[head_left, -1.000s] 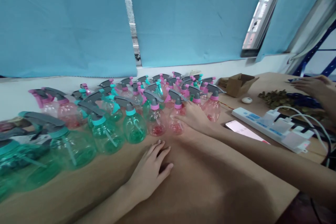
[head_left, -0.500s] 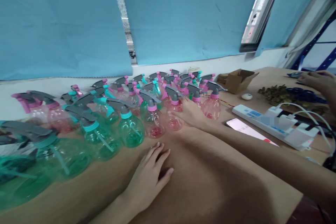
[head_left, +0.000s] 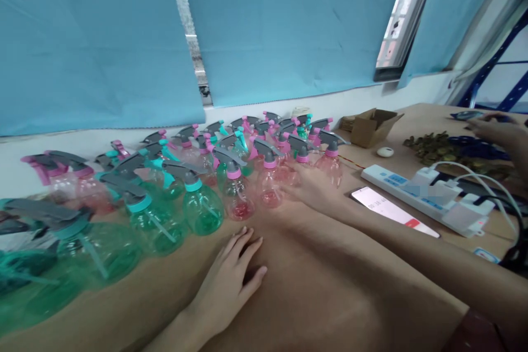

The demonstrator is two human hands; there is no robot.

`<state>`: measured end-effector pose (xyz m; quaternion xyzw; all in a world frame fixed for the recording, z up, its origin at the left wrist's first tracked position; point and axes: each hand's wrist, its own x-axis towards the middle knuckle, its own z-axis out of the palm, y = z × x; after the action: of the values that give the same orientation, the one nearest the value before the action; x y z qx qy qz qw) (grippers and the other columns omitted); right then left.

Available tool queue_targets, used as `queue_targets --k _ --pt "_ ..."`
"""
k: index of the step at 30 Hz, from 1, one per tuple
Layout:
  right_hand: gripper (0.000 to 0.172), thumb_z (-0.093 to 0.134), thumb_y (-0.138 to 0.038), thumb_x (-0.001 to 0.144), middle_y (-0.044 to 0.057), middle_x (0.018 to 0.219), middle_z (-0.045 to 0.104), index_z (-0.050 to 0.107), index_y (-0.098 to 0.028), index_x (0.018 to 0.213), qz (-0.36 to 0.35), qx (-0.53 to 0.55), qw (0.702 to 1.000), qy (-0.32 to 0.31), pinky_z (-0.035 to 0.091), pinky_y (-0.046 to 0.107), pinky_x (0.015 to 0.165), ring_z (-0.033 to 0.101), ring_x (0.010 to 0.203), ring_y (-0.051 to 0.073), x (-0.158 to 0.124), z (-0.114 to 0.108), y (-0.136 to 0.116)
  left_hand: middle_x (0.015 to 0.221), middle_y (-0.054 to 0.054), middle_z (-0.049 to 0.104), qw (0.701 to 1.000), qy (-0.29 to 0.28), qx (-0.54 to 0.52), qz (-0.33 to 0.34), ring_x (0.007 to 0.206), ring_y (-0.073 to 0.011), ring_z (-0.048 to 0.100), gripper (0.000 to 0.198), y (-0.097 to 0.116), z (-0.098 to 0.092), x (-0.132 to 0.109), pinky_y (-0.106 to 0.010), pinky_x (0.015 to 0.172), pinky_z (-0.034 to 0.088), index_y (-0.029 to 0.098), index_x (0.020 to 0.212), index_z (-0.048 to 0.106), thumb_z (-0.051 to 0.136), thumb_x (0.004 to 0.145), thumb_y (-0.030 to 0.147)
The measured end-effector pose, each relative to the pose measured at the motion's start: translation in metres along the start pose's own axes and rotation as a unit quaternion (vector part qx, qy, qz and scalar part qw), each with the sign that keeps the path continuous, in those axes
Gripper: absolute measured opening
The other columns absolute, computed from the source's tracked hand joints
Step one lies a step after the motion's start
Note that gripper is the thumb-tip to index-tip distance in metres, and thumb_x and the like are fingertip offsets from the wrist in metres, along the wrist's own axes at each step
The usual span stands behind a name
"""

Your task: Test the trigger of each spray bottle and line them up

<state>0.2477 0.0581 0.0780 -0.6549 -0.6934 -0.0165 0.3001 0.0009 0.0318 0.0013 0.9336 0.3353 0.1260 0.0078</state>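
My left hand (head_left: pixel 229 286) lies flat on the brown table (head_left: pixel 330 297) with its fingers spread, open and holding nothing. Just beyond it stand several clear spray bottles with grey triggers, among them a green bottle (head_left: pixel 202 209). My right arm stretches across the table. My right hand (head_left: pixel 315 190) rests with its fingers stretched out between a pink bottle (head_left: pixel 270 190) and another pink bottle (head_left: pixel 330 168), touching them but gripping neither. More green and pink bottles run off to the left in rows.
A phone (head_left: pixel 391 212) with a lit screen lies right of my right arm, beside a white power strip (head_left: pixel 412 190) with plugs and cables. Behind stand a cardboard box (head_left: pixel 373 126) and a pile of brown bits (head_left: pixel 433 146). Another person's hand (head_left: pixel 499 132) works at the far right. Blue curtains hang behind.
My head has turned a little, so everything sits slightly lower and further left. Both my hands stay where they were. The other person's hand has drifted toward the right edge.
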Motion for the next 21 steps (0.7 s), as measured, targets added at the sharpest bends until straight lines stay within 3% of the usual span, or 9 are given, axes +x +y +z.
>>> queue_targets --k 4,9,15,21 --pt "0.030 0.049 -0.039 0.080 0.003 0.092 0.069 0.061 -0.022 0.103 0.023 0.021 0.999 0.027 0.046 0.033 0.065 0.064 0.080 0.022 -0.013 -0.027 0.031 0.137 -0.008 0.040 1.000 0.004 0.008 -0.010 0.126 -0.0259 0.033 0.042 0.000 0.000 0.002 -0.046 0.100 0.032 0.020 0.127 0.044 0.044 0.090 0.040" --pt "0.035 0.054 -0.044 0.077 0.008 0.101 0.066 0.060 -0.018 0.100 0.042 -0.006 0.997 0.071 0.045 0.036 0.075 0.061 0.092 0.026 -0.011 -0.031 0.063 0.129 -0.008 0.048 0.999 0.015 0.006 -0.041 0.120 -0.0254 0.041 0.039 0.006 -0.002 0.007 -0.043 0.098 0.035 0.019 0.123 0.048 0.044 0.089 0.038" --pt "0.058 0.053 -0.050 0.075 0.016 0.109 0.062 0.044 -0.014 0.120 0.064 -0.016 0.998 0.005 0.044 0.038 0.075 0.059 0.098 0.031 0.003 -0.012 0.055 0.123 -0.009 0.051 0.997 0.034 0.013 -0.066 0.114 -0.0258 0.046 0.035 0.015 0.000 0.014 -0.044 0.094 0.037 0.019 0.119 0.050 0.043 0.089 0.036" --pt "0.053 0.047 -0.048 0.078 0.017 0.095 0.065 0.041 -0.011 0.115 0.083 -0.012 0.996 0.002 0.044 0.037 0.062 0.063 0.084 0.032 0.009 0.003 0.048 0.120 -0.010 0.052 0.996 0.050 0.006 -0.075 0.111 -0.0260 0.047 0.032 0.018 0.002 0.017 -0.045 0.093 0.037 0.018 0.117 0.049 0.045 0.089 0.033"
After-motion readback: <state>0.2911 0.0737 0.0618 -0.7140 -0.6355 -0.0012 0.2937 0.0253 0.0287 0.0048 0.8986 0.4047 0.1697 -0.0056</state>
